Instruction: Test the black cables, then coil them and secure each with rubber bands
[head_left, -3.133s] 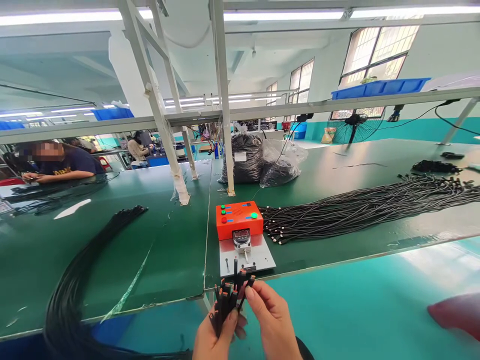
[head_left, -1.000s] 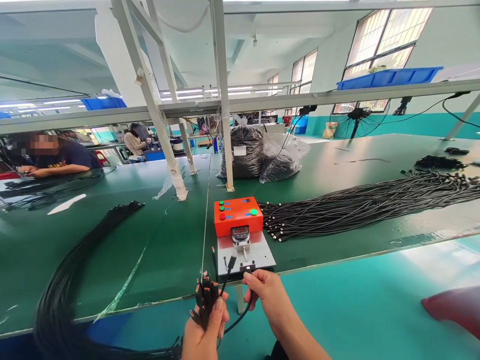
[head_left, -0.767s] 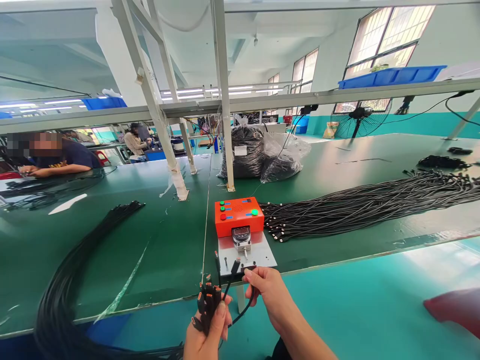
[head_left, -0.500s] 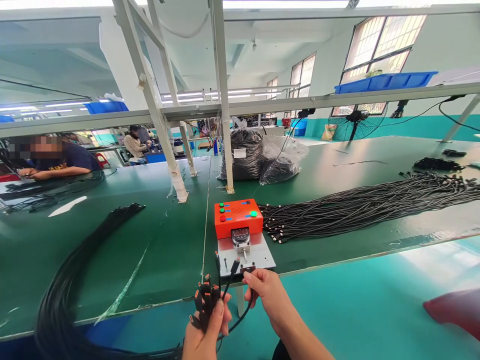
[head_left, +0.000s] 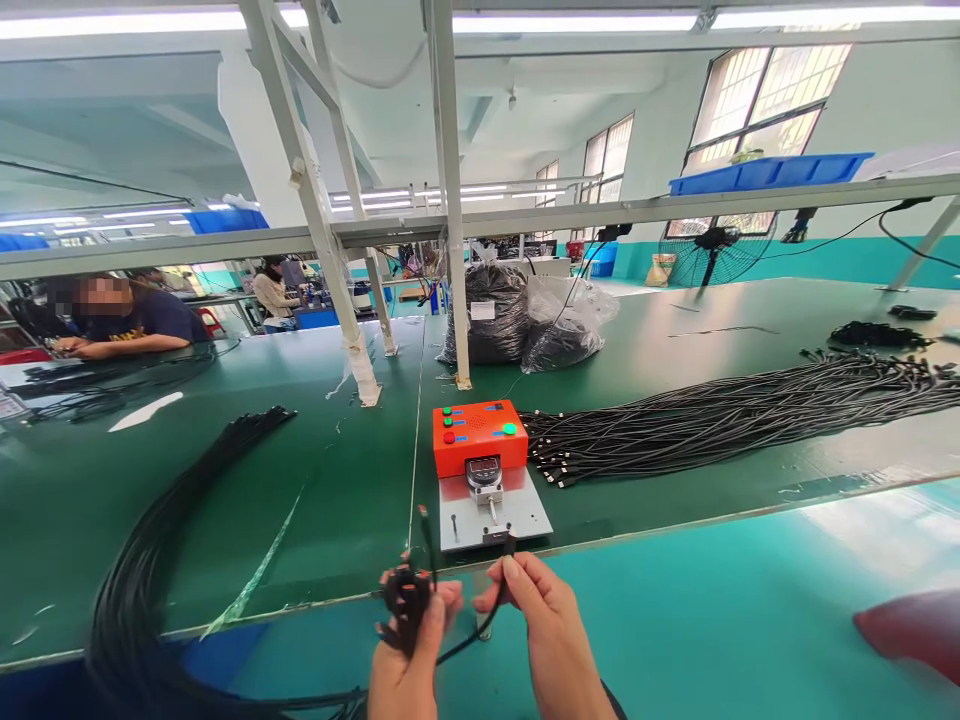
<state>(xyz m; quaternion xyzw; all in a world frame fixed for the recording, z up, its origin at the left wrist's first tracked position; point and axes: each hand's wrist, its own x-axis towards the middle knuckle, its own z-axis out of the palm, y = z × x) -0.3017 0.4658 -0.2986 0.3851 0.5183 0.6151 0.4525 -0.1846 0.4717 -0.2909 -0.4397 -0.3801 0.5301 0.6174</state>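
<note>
My left hand [head_left: 412,650] is closed round a bunch of black cables [head_left: 405,605], their plug ends upward and several tips orange. One plug [head_left: 424,520] sticks up above the others. Between the thumb and fingers of my right hand [head_left: 551,620] is a single black cable [head_left: 510,545], its plug end upright at the front edge of a metal plate [head_left: 529,510]. Whether that plug touches the plate's small dark block [head_left: 496,537] I cannot tell. On the plate sits a round digital gauge [head_left: 484,470], in front of an orange box [head_left: 480,435] with green and red buttons.
A long bundle of black cables [head_left: 150,530] curves along the left. More cables [head_left: 675,425] lie spread to the right of the box. Bagged black goods [head_left: 495,315] stand behind it, near a white post [head_left: 454,250]. A co-worker [head_left: 142,325] leans on the table at far left.
My right hand has shifted slightly right and down from the dark block, and a plug now stands up from its fingers. The separate plug between my hands no longer shows there.
</note>
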